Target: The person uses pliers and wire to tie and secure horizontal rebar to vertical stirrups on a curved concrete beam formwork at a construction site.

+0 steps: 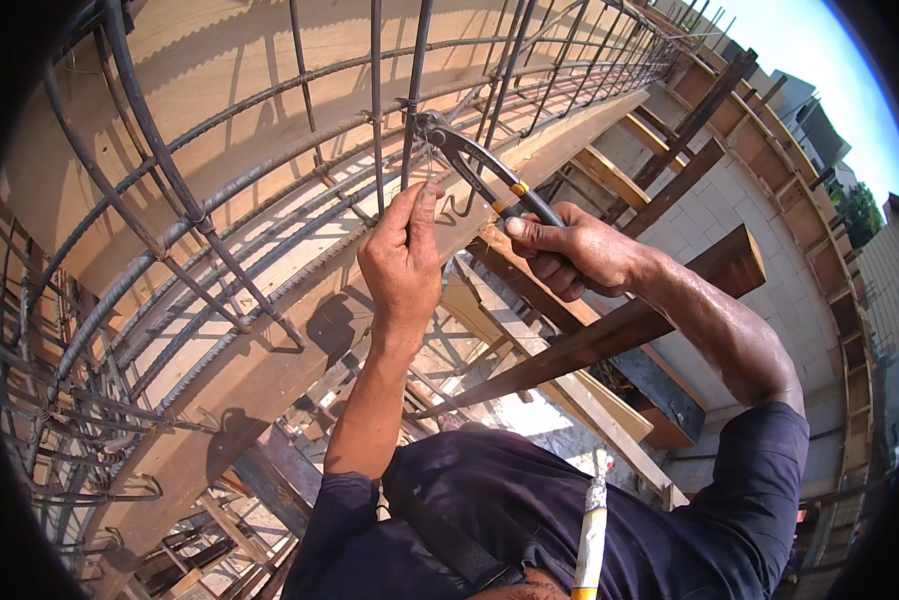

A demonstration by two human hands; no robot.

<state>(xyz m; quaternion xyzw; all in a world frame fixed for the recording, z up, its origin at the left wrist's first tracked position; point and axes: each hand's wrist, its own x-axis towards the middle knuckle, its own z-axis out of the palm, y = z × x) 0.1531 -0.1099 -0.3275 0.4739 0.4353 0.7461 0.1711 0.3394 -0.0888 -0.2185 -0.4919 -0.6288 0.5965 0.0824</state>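
Note:
My right hand point(574, 250) is closed round the dark handles of a pair of end-cutting nippers point(476, 165), which have yellow bands near the grips. The nippers' jaws rest at a crossing of steel bars in the rebar cage point(334, 130). Just below those jaws my left hand point(404, 250) pinches a thin tie wire point(430, 170) between thumb and forefinger. Whether the jaws bite the wire is too small to tell. A bent hook of bar end point(459, 205) sticks out beside the left fingertips.
Plywood formwork point(199, 60) stands behind the cage, with a timber edge point(299, 345) along its near side. Rebar ends jut out at the left. Below right lie a heavy wooden beam point(659, 310), planks and gaps down to lower levels. A cigarette point(591, 540) pokes up at the bottom edge.

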